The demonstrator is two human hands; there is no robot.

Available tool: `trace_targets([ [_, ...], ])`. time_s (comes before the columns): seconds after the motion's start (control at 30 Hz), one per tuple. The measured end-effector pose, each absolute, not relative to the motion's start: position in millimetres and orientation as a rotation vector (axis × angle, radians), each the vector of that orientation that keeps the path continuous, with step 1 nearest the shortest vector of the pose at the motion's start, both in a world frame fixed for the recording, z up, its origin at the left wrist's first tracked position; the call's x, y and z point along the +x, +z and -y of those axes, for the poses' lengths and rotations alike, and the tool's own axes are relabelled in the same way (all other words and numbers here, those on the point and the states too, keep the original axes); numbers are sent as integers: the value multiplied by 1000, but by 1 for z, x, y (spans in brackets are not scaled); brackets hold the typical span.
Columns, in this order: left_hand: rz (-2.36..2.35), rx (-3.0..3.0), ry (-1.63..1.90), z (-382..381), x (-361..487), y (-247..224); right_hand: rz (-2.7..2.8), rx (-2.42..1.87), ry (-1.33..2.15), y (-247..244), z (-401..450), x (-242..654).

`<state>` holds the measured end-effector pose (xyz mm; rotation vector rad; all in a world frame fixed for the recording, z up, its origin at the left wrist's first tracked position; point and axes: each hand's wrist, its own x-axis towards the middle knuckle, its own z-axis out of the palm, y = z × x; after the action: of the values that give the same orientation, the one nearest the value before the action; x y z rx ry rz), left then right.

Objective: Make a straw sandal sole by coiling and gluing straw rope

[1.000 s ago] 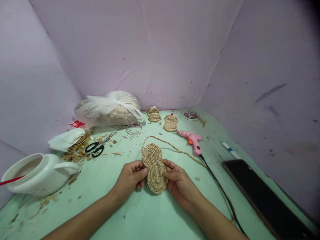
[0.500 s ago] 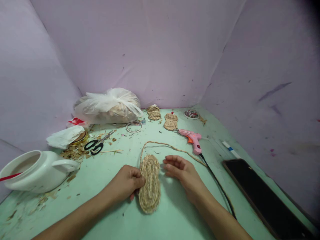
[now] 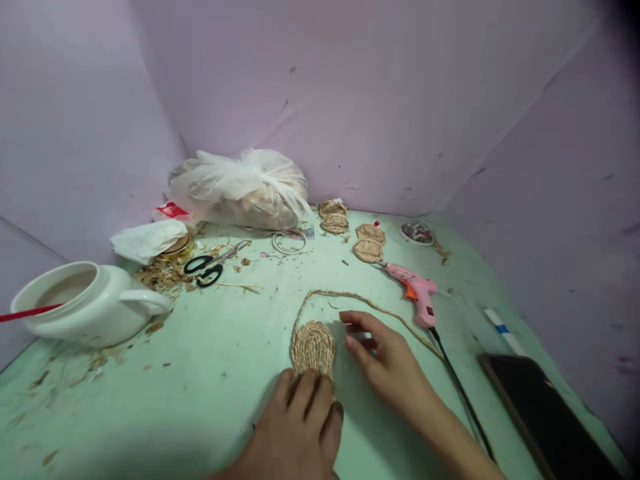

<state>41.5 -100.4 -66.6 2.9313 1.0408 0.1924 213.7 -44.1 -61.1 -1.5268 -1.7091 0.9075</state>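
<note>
In the head view, the left hand (image 3: 300,417), loosely bent, hides the lower part of the braided piece (image 3: 314,347) beneath it; whether it grips, I cannot tell. The right hand (image 3: 383,360), half open and empty, is just beside the piece.

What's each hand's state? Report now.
Left hand: laid on the coiled straw-rope sole; whether gripping, can't tell.
Right hand: open, empty, beside it.

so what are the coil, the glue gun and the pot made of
Coil: matte, likely dry plant fibre, by its straw-coloured twisted strands. Glue gun: probably smooth plastic, given the moulded pink body. Pot: likely glazed ceramic, given its glossy white surface; perhaps plastic.
</note>
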Motion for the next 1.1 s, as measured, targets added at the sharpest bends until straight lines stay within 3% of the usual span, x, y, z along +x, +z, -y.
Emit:
trace_targets([
  [0.13,-1041,2893,181,96,27,-61,1870,-1413,1009,-64,55,204],
  [0.3,-1624,2402,-153,80,9,-36,1820,-1529,1072,-66,64,206],
  [0.4,-1692,2190,-233,69,9,-32,1777,-1670,1035,-69,61,204],
  [0.53,-1596,2037,-137,64,14,-33,1723,-1712,1037,-68,57,197],
  [0.73,-1558,1636,276,59,12,-36,1069,-1334,1560,-57,56,203],
  [0.9,-1199,1405,486,48,16,-42,982,-1303,1258,-47,64,209],
  [1.1,-1060,1394,536,39,21,-50,1298,-1463,1026,-33,70,222],
])
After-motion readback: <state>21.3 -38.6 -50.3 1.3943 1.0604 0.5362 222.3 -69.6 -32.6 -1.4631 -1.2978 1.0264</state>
